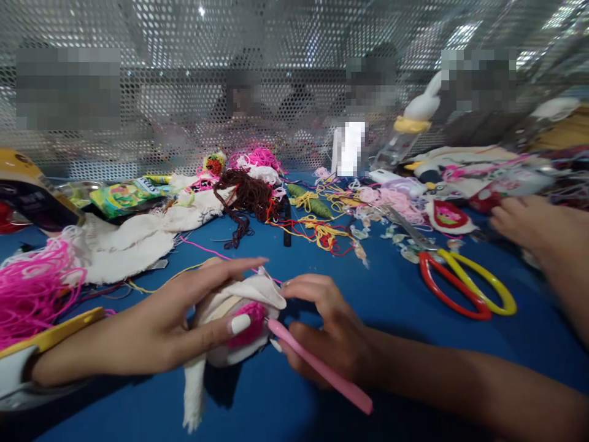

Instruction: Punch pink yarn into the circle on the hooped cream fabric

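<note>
Presently, as observed from beside the bench:
Left hand [151, 328]: wrapped round the cloth piece [232, 313], thumb pressed over its pink patch [251, 322], probably to keep the fabric taut and steady.
Right hand [329, 334]: fingers closed on the pink tool [317, 368], tip set at the patch edge; held low like a pen for fine work.
Cloth piece: cream, frayed, bunched, a strip hanging to the blue table [396, 294]; held just above it, front centre.
Pink patch: dense looped yarn, small.
Scissors [464, 285]: lying to the right, near another person's hand [519, 224].
</note>
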A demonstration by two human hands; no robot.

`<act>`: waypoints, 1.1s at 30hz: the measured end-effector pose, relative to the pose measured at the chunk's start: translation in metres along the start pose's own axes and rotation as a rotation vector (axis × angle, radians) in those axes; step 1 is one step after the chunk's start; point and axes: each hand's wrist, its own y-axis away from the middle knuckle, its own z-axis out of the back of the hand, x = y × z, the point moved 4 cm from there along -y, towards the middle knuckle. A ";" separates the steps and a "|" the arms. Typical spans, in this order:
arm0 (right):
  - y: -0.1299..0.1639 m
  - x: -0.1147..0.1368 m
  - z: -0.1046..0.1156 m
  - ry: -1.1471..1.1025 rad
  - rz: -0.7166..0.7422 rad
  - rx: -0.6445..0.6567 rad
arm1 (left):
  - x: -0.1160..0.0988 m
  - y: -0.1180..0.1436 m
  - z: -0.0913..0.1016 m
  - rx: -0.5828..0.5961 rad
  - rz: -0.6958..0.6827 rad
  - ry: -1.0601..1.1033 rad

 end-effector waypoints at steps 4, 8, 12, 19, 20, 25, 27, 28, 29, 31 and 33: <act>-0.004 -0.002 0.004 0.007 -0.032 -0.053 | 0.000 0.000 0.007 0.032 0.031 0.005; -0.007 -0.004 0.007 -0.013 -0.073 -0.041 | 0.010 -0.003 0.004 0.137 0.003 0.033; -0.009 -0.003 0.010 -0.035 -0.071 -0.024 | 0.020 -0.004 0.003 0.216 0.020 0.176; -0.002 -0.005 0.000 -0.089 -0.041 0.031 | 0.038 -0.014 -0.009 0.040 0.140 0.371; 0.001 -0.008 -0.002 -0.094 -0.091 0.031 | 0.043 -0.014 -0.014 0.007 0.183 0.396; 0.004 -0.017 -0.003 -0.121 -0.213 0.061 | 0.049 -0.010 -0.034 -0.086 0.212 0.387; 0.000 -0.017 0.000 -0.129 -0.219 0.083 | 0.046 -0.007 -0.039 -0.098 0.243 0.395; -0.002 -0.017 0.001 -0.135 -0.226 0.087 | 0.044 -0.006 -0.041 -0.110 0.263 0.411; -0.004 -0.017 0.002 -0.144 -0.233 0.086 | 0.042 -0.005 -0.041 -0.130 0.280 0.435; -0.006 -0.017 0.003 -0.171 -0.264 0.082 | 0.040 -0.003 -0.040 -0.203 0.305 0.482; -0.005 -0.019 0.004 -0.193 -0.314 0.046 | 0.037 -0.001 -0.034 -0.299 0.305 0.432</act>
